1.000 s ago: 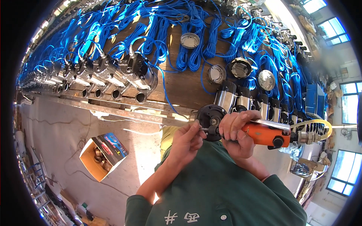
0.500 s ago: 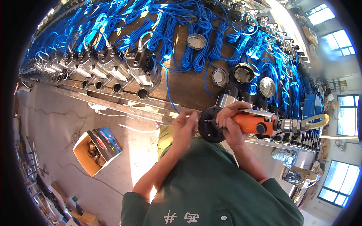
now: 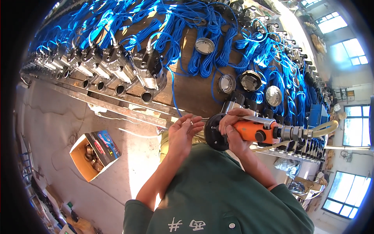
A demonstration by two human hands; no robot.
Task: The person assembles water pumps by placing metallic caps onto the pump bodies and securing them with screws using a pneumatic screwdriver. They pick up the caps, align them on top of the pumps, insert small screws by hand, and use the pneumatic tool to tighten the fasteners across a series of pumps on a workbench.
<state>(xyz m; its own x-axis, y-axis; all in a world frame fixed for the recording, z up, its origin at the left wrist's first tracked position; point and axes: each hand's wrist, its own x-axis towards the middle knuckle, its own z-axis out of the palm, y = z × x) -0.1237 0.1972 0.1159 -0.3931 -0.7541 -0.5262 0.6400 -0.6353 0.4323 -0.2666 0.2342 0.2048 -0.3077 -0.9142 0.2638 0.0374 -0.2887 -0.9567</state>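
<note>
In my right hand (image 3: 235, 126) is an orange air screwdriver (image 3: 247, 130), held level with its fingers and thumb wrapped round the front of the body. The tool's front end points left at a round black pump part (image 3: 213, 134) with small screw heads or holes in its face; whether the bit touches it is hidden by my fingers. Just left of that part, my left hand (image 3: 181, 134) is turned palm up, fingers curled. Between its thumb and fingertips shows a tiny shiny piece (image 3: 191, 123), too small to name. A steel pump body (image 3: 232, 104) lies behind the black part.
Several pumps (image 3: 148, 70) stand along the bench's left edge. Coils of blue cable (image 3: 210, 58) cover the wooden bench (image 3: 191, 91), with round metal strainers (image 3: 204, 46) among them. A hose (image 3: 329, 126) trails from the tool. On the floor sits an open cardboard box (image 3: 83, 171) of metal parts.
My left hand has drawn back left from the black part and turned palm up, its fingers loosening. The right hand and the screwdriver have shifted slightly, still together.
</note>
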